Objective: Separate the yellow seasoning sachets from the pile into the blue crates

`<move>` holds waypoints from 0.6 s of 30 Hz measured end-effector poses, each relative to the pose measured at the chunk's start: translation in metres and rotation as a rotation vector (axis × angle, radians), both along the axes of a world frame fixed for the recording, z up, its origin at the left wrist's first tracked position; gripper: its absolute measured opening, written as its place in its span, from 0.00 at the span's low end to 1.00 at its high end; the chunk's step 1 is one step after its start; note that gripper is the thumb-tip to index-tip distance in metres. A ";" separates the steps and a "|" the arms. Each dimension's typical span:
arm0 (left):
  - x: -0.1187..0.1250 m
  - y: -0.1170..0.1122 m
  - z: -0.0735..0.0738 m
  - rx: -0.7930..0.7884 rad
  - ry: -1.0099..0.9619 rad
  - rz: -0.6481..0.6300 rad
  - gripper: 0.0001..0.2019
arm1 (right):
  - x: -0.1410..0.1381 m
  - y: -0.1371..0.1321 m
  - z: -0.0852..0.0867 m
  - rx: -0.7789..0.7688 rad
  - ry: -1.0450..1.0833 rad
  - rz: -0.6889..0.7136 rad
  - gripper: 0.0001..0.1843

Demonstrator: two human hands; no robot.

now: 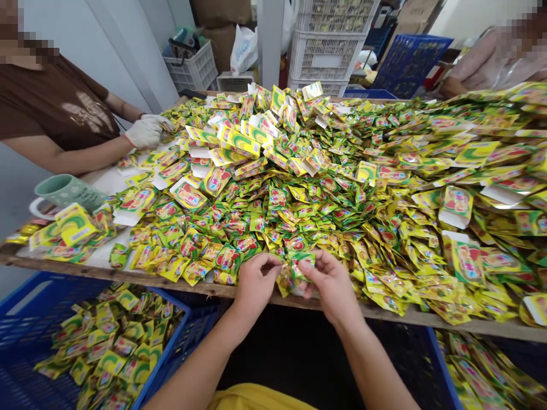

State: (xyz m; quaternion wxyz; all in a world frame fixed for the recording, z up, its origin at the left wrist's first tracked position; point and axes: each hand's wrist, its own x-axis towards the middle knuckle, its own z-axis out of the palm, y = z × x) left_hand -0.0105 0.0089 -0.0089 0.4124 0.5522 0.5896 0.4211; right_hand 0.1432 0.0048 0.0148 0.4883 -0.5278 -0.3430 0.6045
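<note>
My right hand pinches a small green-and-yellow packet between thumb and fingers, just above the table's front edge. Close beside it, my left hand is closed in a pinch at the edge of a shiny yellow packet; its fingertips partly hide the grip. Whether the two packets are joined, I cannot tell. In front of both hands spreads a deep heap of similar packets. Small yellow-and-green cardboard boxes, some with open flaps, lie on top of the heap.
Blue crates holding packets stand below the table at left and right. A green mug sits at the table's left end. A co-worker's gloved hand touches the pile; another person sits far right. White crates are stacked behind.
</note>
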 end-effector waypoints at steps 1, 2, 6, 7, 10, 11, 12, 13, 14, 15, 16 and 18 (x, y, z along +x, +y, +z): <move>-0.002 -0.001 -0.001 -0.017 -0.076 0.034 0.03 | -0.010 -0.003 -0.003 -0.023 0.034 -0.023 0.21; -0.005 -0.002 -0.002 -0.030 -0.127 0.070 0.03 | -0.018 -0.004 -0.006 -0.046 0.054 -0.047 0.22; -0.008 -0.002 -0.003 -0.104 -0.155 0.055 0.12 | -0.029 -0.003 -0.017 -0.078 0.035 -0.069 0.24; -0.008 -0.001 -0.003 -0.129 -0.152 0.011 0.14 | -0.027 -0.003 -0.018 -0.058 0.018 -0.063 0.23; -0.006 0.001 0.003 -0.172 -0.196 -0.058 0.16 | -0.020 -0.003 -0.017 -0.001 0.004 -0.078 0.21; -0.006 0.000 0.005 -0.168 -0.227 -0.031 0.15 | -0.019 -0.004 -0.016 -0.005 0.014 -0.085 0.21; -0.006 -0.001 0.009 -0.165 -0.270 0.009 0.14 | -0.018 -0.005 -0.014 -0.016 0.028 -0.092 0.20; -0.005 -0.004 0.012 -0.166 -0.321 0.050 0.14 | -0.019 -0.007 -0.013 -0.026 0.039 -0.098 0.20; -0.005 -0.008 0.016 -0.173 -0.378 0.081 0.15 | -0.020 -0.008 -0.012 -0.030 0.046 -0.104 0.20; -0.004 -0.012 0.019 -0.185 -0.434 0.100 0.17 | -0.022 -0.009 -0.012 -0.026 0.050 -0.110 0.20; -0.004 -0.016 0.022 -0.202 -0.487 0.102 0.19 | -0.024 -0.009 -0.011 -0.016 0.054 -0.114 0.20; -0.001 -0.021 0.028 -0.236 -0.571 0.087 0.20 | -0.027 -0.010 -0.012 0.007 0.059 -0.118 0.19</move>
